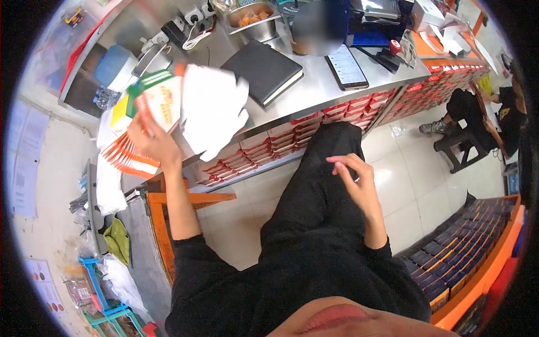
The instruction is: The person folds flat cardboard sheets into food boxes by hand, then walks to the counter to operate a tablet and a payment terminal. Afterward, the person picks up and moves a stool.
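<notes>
Head view, only one. Left hand [152, 140] over left end of steel counter [314, 90], fingers closed, by the look of it, on a printed packet [164, 104] in orange, white and green. Motion blur there; can't tell whether one packet or several. Just right of it, white sheets [213, 106] reaching over the counter's front edge, blurred too; can't tell whether pinched along with the packet or apart. Just below left hand: fanned stack [126, 156] of orange-edged pieces. Near it, a yellow-and-green pack [120, 115].

Right hand [361, 181] above the lap, fingers loosely curled, thumb and forefinger slightly parted, no hold on anything visible.

Beyond the sheets: black notebook [261, 72], closed, and phone [347, 67], screen lit; both untouched. Rows of red-and-white boxes [269, 145] under the counter.

Progress, judging from this alone: orange-edged pieces already gathered in one fan; printed packet looking raised, not yet set down; white sheets uneven, not squared up. Total done versus remaining: can't tell.
</notes>
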Action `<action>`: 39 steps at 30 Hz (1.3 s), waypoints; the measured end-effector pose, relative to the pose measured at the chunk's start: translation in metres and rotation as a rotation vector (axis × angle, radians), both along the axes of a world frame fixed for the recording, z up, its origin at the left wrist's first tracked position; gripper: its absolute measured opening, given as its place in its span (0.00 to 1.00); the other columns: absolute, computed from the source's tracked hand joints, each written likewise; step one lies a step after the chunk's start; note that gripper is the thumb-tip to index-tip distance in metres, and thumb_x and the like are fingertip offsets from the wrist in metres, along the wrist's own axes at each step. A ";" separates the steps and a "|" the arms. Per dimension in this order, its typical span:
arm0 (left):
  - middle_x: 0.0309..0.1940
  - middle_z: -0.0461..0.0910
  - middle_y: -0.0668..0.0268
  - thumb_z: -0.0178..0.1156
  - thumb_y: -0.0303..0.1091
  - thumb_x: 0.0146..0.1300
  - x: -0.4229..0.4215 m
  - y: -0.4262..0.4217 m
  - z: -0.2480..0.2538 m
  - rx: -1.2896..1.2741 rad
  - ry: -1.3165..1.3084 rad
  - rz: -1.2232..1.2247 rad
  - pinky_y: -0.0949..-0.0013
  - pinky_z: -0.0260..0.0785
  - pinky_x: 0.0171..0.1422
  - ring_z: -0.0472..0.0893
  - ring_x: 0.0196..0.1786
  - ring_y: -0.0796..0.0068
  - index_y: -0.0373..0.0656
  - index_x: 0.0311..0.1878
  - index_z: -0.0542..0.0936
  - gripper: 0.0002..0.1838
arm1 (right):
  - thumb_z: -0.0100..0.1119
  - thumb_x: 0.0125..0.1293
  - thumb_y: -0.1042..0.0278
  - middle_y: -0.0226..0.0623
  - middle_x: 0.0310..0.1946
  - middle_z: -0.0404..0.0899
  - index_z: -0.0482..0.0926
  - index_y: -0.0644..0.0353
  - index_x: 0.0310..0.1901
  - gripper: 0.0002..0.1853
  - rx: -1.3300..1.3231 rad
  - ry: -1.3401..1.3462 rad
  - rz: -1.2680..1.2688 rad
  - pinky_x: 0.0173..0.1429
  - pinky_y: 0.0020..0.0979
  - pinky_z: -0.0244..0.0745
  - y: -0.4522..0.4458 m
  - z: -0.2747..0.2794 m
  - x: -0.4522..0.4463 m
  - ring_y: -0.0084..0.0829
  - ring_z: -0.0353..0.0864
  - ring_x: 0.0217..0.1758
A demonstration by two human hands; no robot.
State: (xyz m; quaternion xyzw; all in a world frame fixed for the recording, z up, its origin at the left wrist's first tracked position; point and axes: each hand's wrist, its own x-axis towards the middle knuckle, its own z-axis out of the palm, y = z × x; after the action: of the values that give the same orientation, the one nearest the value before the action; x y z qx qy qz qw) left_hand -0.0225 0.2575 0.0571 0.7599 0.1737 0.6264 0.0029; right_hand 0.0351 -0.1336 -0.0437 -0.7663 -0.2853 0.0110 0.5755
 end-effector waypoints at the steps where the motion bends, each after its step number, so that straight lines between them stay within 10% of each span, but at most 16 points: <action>1: 0.36 0.77 0.54 0.56 0.29 0.69 -0.002 -0.010 0.007 0.011 -0.106 0.041 0.61 0.68 0.46 0.77 0.41 0.59 0.34 0.41 0.79 0.07 | 0.58 0.65 0.77 0.38 0.28 0.80 0.84 0.63 0.43 0.08 0.032 -0.087 -0.031 0.40 0.31 0.71 0.011 0.004 -0.004 0.32 0.77 0.32; 14: 0.31 0.71 0.68 0.59 0.23 0.52 0.006 0.009 0.079 0.730 0.497 0.138 0.64 0.69 0.35 0.73 0.35 0.67 0.51 0.42 0.81 0.15 | 0.60 0.53 0.82 0.38 0.37 0.75 0.81 0.61 0.48 0.18 0.185 -0.418 0.290 0.48 0.37 0.73 0.085 0.026 -0.015 0.41 0.75 0.43; 22: 0.26 0.71 0.70 0.65 0.23 0.51 -0.011 0.024 0.126 0.599 0.101 0.178 0.68 0.69 0.31 0.74 0.26 0.70 0.55 0.45 0.86 0.18 | 0.63 0.48 0.77 0.41 0.59 0.68 0.75 0.47 0.61 0.33 -0.102 -0.862 -0.050 0.55 0.46 0.65 0.199 0.059 0.075 0.45 0.64 0.64; 26: 0.25 0.70 0.69 0.69 0.21 0.54 -0.050 0.004 0.136 0.638 -0.109 0.225 0.70 0.64 0.28 0.70 0.25 0.74 0.46 0.45 0.87 0.15 | 0.61 0.55 0.67 0.34 0.51 0.74 0.79 0.48 0.55 0.22 -0.355 -0.946 -0.253 0.50 0.41 0.70 0.250 0.027 0.137 0.40 0.71 0.58; 32: 0.25 0.69 0.69 0.69 0.21 0.56 -0.095 -0.011 0.137 0.633 -0.240 0.411 0.68 0.62 0.28 0.68 0.26 0.75 0.38 0.45 0.86 0.12 | 0.59 0.53 0.70 0.29 0.36 0.78 0.83 0.56 0.34 0.07 -0.081 -0.987 -0.061 0.37 0.31 0.78 0.265 0.039 0.106 0.31 0.78 0.45; 39: 0.25 0.69 0.68 0.67 0.25 0.60 -0.076 -0.053 0.102 0.409 -0.325 0.354 0.70 0.60 0.27 0.69 0.27 0.76 0.36 0.43 0.86 0.08 | 0.69 0.55 0.52 0.37 0.42 0.77 0.79 0.56 0.49 0.24 -0.233 -0.702 0.380 0.46 0.36 0.77 0.262 0.037 -0.018 0.39 0.77 0.49</action>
State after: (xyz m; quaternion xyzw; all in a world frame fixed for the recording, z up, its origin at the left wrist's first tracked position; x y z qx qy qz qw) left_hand -0.0989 0.2046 0.1594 0.5927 0.1707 0.7523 -0.2315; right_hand 0.0171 0.1286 -0.0070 -0.7173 -0.5974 -0.1127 0.3404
